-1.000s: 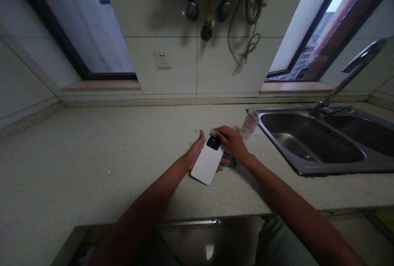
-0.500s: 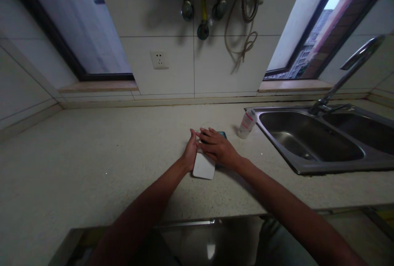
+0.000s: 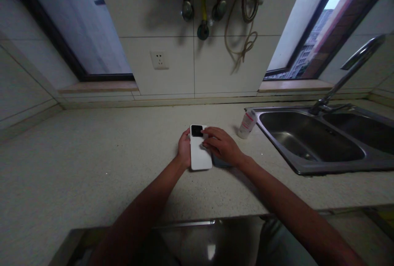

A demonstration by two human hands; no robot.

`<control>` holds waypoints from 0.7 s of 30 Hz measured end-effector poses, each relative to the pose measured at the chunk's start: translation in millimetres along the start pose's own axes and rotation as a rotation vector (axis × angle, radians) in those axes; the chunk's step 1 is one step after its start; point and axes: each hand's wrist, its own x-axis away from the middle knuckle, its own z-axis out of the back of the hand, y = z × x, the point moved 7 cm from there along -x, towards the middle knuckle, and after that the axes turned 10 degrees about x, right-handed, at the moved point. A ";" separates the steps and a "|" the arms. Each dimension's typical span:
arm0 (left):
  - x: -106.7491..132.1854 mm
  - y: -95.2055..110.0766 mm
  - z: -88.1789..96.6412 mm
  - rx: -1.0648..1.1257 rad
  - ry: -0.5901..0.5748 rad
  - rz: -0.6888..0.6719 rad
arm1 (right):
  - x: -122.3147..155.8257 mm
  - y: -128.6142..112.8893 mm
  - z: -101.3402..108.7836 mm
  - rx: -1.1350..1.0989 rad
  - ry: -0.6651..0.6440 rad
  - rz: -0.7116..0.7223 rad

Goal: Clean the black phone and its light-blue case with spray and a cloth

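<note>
Noting left hand, fingers closed around the left edge of a white rectangular smartphone with black camera panel. Right hand, fingers loosely curved and not gripping, rests its fingertips on the smartphone's upper right edge, above a dark flat slab. White plastic bottle with pink label stands at 2 o'clock; stainless-steel double sink lies at 3 o'clock.
</note>
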 end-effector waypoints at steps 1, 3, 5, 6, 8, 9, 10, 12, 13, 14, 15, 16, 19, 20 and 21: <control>-0.1 0.1 -0.8 -0.008 -0.018 0.003 | 0.9 9.3 1.4 0.011 0.015 -0.073; -0.8 -0.1 -2.1 -0.025 -0.066 0.005 | 4.0 27.2 3.8 0.024 0.033 -0.212; -1.4 0.3 -2.4 -0.045 -0.097 -0.011 | 9.0 45.1 4.6 0.035 0.019 -0.366; -1.6 1.0 -2.1 -0.053 -0.100 -0.029 | 12.1 53.9 5.0 0.042 0.007 -0.449; -1.4 2.7 -0.9 -0.067 -0.079 -0.066 | 17.7 68.7 8.3 0.067 -0.004 -0.590; -1.1 3.5 -0.3 -0.073 -0.060 -0.084 | 19.7 74.5 11.2 0.082 -0.001 -0.641; -0.6 4.5 0.2 -0.079 -0.039 -0.103 | 21.0 79.4 14.3 0.094 -0.001 -0.680; 0.6 6.3 1.5 -0.101 0.013 -0.134 | 23.1 88.4 17.5 0.099 -0.054 -0.743; 1.5 7.4 2.2 -0.113 0.038 -0.150 | 24.9 93.0 16.9 0.091 -0.117 -0.777; 2.4 8.8 2.4 -0.126 0.055 -0.169 | 27.6 97.5 14.9 0.085 -0.202 -0.810; 3.3 10.2 2.2 -0.140 0.063 -0.186 | 31.3 101.6 12.4 0.090 -0.301 -0.841; 4.1 11.7 1.7 -0.152 0.062 -0.202 | 36.1 105.3 10.0 0.108 -0.406 -0.870; 5.5 15.1 1.2 -0.174 0.039 -0.227 | 53.6 112.4 3.1 0.214 -0.725 -0.914; 5.3 15.6 1.7 -0.172 0.030 -0.224 | 58.6 112.4 0.4 0.236 -0.819 -0.906; 4.8 16.0 2.3 -0.165 0.018 -0.220 | 62.5 111.0 -2.9 0.241 -0.897 -0.887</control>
